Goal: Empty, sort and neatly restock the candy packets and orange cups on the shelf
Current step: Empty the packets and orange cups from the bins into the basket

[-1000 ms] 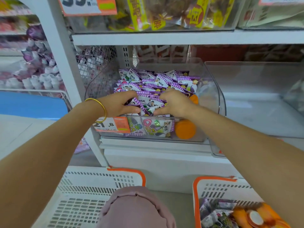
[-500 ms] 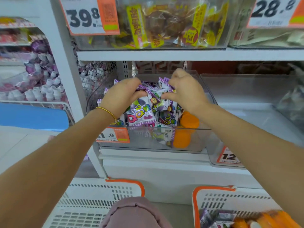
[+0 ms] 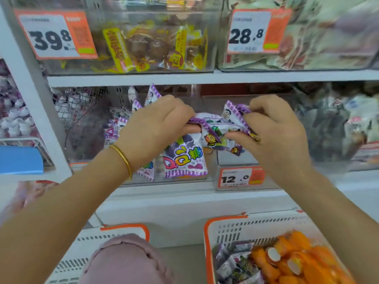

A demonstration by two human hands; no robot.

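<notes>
While clear bins (image 3: 155, 17) line the shelf (image 3: 266, 75), orange cups (image 3: 297, 253) lie in a basket (image 3: 207, 242).

Glossy crinkled plastic candy packets (image 3: 184, 158); clear smooth plastic bin (image 3: 235, 160); perforated matt plastic basket (image 3: 256, 226).

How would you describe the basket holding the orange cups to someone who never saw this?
Below the white shelf stand two white, orange-rimmed baskets. Unlike the left basket, the right basket shows orange cups beside purple candy packets.
</notes>
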